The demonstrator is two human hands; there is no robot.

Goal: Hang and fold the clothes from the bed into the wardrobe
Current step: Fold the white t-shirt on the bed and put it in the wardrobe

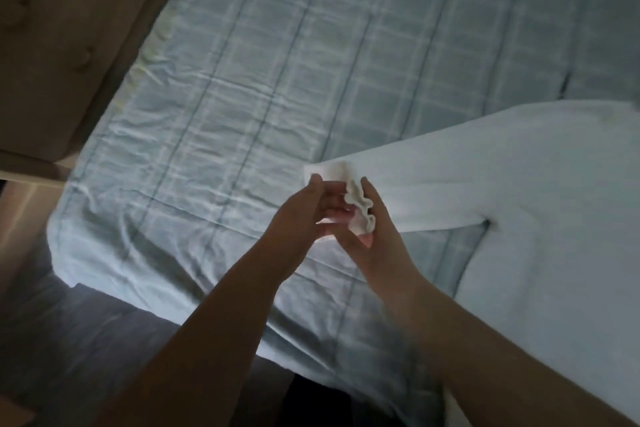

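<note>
A white long-sleeved garment (540, 204) lies spread on the bed (242, 97), its body at the right and one sleeve stretching left toward the middle. Both of my hands meet at that sleeve's cuff (332, 172). My left hand (304, 208) pinches the flat end of the cuff between thumb and fingers. My right hand (374, 229) holds the bunched, rippled edge of the cuff in its curled fingers. The cuff is lifted slightly off the bedcover.
The bed wears a pale blue checked cover, wrinkled toward its near left corner (69, 236). A beige tufted headboard (59, 45) stands at the upper left. Dark floor (86, 340) lies below the bed's near edge.
</note>
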